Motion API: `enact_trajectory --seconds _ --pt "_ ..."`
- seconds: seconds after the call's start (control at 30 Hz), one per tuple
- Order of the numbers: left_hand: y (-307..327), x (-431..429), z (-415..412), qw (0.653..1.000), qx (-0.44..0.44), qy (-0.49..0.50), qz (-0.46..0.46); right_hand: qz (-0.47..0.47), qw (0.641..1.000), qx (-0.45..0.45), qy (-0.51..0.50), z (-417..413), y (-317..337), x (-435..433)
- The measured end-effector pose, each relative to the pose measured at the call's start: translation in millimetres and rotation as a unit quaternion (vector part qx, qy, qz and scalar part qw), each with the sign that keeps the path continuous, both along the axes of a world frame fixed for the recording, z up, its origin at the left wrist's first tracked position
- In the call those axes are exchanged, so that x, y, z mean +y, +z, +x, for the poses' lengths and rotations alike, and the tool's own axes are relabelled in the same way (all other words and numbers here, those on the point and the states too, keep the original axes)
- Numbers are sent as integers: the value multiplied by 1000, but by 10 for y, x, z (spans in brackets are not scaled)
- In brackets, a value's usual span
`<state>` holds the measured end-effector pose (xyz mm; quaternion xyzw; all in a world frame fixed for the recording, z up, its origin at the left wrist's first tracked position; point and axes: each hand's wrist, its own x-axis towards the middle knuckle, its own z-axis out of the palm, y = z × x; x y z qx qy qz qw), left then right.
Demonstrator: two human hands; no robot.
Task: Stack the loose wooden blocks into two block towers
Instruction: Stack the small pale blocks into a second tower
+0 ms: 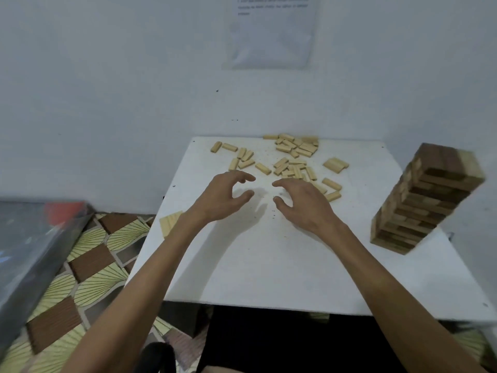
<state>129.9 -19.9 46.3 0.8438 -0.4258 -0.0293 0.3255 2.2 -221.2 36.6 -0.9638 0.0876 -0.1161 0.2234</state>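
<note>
L hand (226, 196) + R hand (302, 204) hovering over mid of white table (269, 265), palms down, fingers loosely curved, thumbs apart from fingers, gripping nothing. Loose blocks (291, 162) lying scattered just beyond fingertips, toward table's far edge; a few lying just beside R hand's knuckles. Long axes pointing every which way, no shared direction. Block tower (425, 195) standing well to R of R hand, nr table's R edge.

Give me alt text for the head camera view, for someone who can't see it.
A person's left hand and right hand, both empty, reach over a white table toward loose wooden blocks scattered at its far side. One block tower stands on the right.
</note>
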Motion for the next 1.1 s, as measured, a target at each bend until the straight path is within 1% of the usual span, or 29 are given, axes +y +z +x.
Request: enact_trajectory --seconds 0.23,0.43,0.57,0.67,0.77,0.87,1.03,1.1 --pt "-172 -564 -14 998 3 -56 21 -61 993 43 -87 -281 -44 -297" --pt "-341 -929 -9 997 -6 -66 41 -109 981 77 -141 -341 -192 -511" --pt "-449 -1094 -12 993 -41 -84 77 -113 978 79 -157 -342 -313 -584" --pt "-517 -1162 -61 989 -84 -76 96 -113 978 68 -164 -341 -344 -582" --pt "-559 -1182 -138 990 -113 -58 62 -127 974 64 -177 -318 -353 -594" --pt "-616 -1206 -184 994 -103 -29 15 -140 972 64 -175 -287 -361 -600" --pt "-642 -1274 -208 998 -47 30 -37 -60 981 -23 -183 -253 -356 -561" --pt "-641 -1287 -209 997 -36 45 -41 -58 979 -51 -190 -194 -347 -581"
